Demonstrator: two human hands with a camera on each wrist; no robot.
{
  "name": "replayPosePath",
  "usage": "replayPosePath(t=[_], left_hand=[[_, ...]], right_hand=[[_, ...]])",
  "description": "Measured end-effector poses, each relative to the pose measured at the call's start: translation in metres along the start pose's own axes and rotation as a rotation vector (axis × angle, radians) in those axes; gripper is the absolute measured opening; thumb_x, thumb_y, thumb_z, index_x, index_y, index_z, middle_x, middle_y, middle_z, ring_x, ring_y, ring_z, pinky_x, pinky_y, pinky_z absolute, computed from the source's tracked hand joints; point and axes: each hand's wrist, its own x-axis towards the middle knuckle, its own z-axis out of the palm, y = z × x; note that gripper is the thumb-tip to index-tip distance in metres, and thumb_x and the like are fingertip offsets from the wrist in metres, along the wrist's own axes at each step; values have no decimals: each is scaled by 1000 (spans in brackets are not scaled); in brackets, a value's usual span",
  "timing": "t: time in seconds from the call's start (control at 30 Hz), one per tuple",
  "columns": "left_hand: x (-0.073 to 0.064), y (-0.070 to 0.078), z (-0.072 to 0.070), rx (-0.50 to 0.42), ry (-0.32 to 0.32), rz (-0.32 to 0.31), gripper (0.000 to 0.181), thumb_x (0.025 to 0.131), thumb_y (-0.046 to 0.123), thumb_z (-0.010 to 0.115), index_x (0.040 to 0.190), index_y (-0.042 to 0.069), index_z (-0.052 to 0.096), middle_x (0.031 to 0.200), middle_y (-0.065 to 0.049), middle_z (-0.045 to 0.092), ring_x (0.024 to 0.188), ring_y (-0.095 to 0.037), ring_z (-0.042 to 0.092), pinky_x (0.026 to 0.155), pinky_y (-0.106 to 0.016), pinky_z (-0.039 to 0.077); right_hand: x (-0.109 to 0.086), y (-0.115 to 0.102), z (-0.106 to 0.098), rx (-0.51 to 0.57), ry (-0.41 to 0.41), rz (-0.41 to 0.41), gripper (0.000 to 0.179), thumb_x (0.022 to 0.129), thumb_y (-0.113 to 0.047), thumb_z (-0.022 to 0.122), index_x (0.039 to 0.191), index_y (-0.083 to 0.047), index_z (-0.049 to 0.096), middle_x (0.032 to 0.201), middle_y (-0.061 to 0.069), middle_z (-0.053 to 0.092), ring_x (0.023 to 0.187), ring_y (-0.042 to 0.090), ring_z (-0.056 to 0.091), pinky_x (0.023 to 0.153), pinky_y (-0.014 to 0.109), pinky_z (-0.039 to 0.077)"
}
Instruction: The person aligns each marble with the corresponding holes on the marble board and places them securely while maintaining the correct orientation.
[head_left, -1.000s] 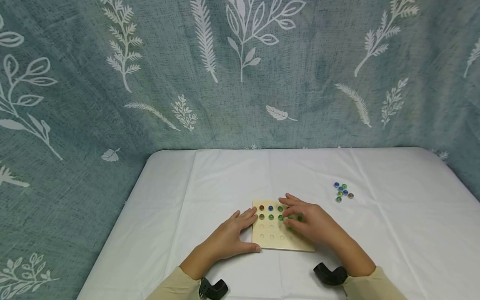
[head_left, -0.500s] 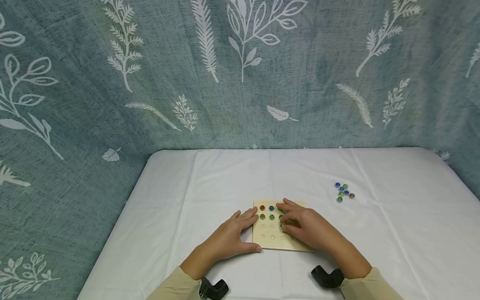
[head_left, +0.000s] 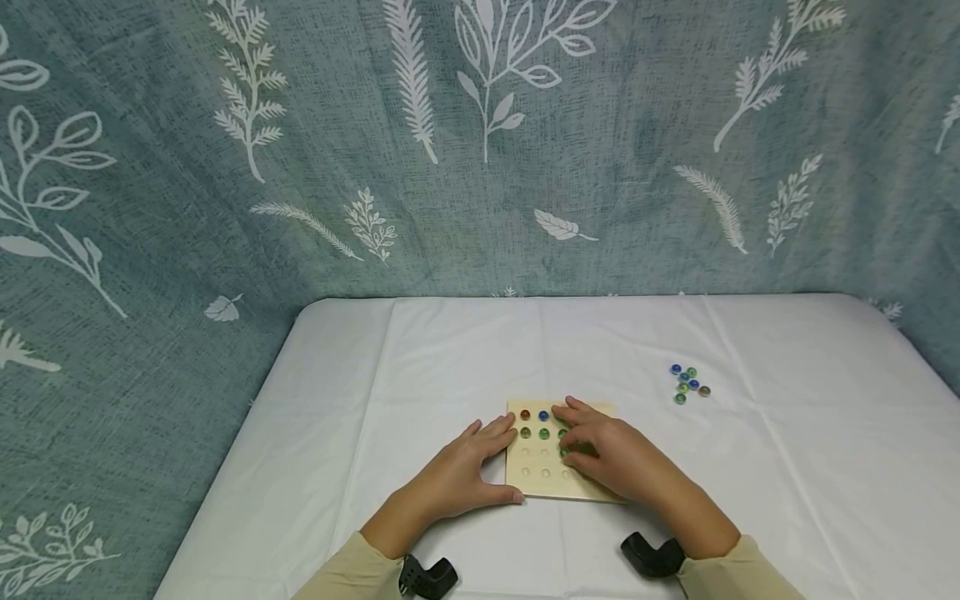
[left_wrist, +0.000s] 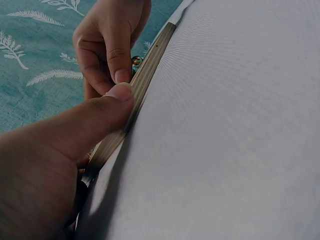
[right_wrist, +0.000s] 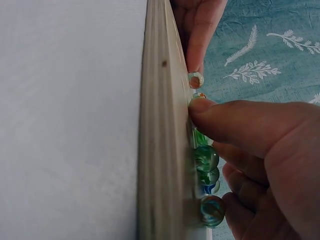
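Note:
My left hand (head_left: 465,471) rests at the left side of a pale wooden board (head_left: 534,486), fingers spread on its left edge and thumb along its near edge. In the left wrist view the thumb presses the board's layered side (left_wrist: 150,70). Over the third row of hollows, my right hand (head_left: 618,454) pinches a green marble (head_left: 564,452) between thumb and fingers. The two far rows hold marbles, among them a red marble (head_left: 525,415) and a blue marble (head_left: 543,416); the right hand hides others. The right wrist view shows green glass marbles (right_wrist: 206,159) beside the thumb.
Several loose marbles (head_left: 683,387), blue, green and brown, lie in a cluster on the white tablecloth (head_left: 450,350) to the right beyond the board. Black wrist mounts (head_left: 652,556) sit at both sleeves. A leaf-patterned teal curtain (head_left: 637,167) hangs behind the table.
The right hand has come slightly left and nearer, from the second row to the third, with the green marble at its fingertips. The left hand and the board stay put.

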Motion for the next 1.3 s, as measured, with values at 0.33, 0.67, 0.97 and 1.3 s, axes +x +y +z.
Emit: replayPosePath(t=[0.33, 0.67, 0.97, 1.3], left_hand=[[-2, 0, 0, 11, 9, 5, 90, 77, 56, 77, 147, 10, 46, 160, 4, 30, 148, -11, 27, 125, -39, 20], [-2, -1, 1, 10, 10, 8, 90, 77, 58, 76, 147, 10, 46, 160, 4, 30, 148, -10, 27, 125, -39, 20], [-1, 0, 0, 17, 11, 13, 90, 77, 57, 77, 147, 10, 47, 160, 3, 31, 148, -12, 28, 125, -40, 20], [-1, 0, 0, -2, -1, -3, 90, 76, 55, 78, 147, 10, 46, 160, 4, 30, 148, -11, 26, 125, -40, 18]], right_hand=[[-1, -3, 0, -31, 2, 11, 16, 87, -16, 75, 102, -13, 76, 149, 8, 49, 145, 33, 34, 111, 54, 41], [-2, -4, 1, -39, 7, 11, 16, 86, -16, 75, 102, -13, 76, 149, 8, 49, 145, 33, 34, 111, 54, 41], [-1, -4, 1, -44, 11, 7, 15, 86, -16, 75, 101, -13, 76, 149, 9, 49, 145, 34, 34, 111, 54, 41], [-1, -5, 1, -56, 14, 18, 15, 86, -16, 76, 100, -14, 76, 149, 8, 49, 145, 33, 33, 110, 56, 42]])
